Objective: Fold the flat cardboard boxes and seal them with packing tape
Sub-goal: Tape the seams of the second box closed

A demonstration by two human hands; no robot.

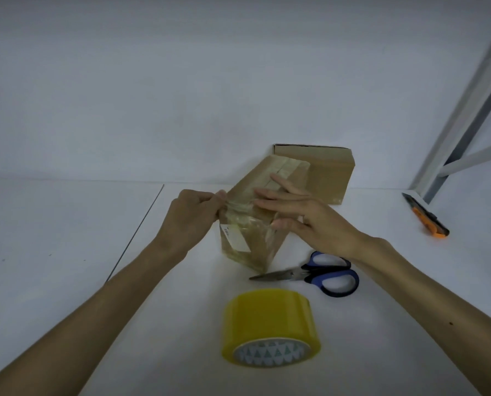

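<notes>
Head view: two cardboard boxes, one tape roll (pixel 270 327), one pair of scissors (pixel 318 274) and one knife (pixel 425 217) on a white table (pixel 67 252). The taped box (pixel 247 232) stands tilted at the table's middle, with the second box (pixel 327 167) just behind it on the far side. The left hand (pixel 192 215) reaches in from the near left, its curled fingers pinching the taped box's upper left edge. The right hand (pixel 310 221) lies with straight fingers pressed flat on the box's top, thumb against its right side.
</notes>
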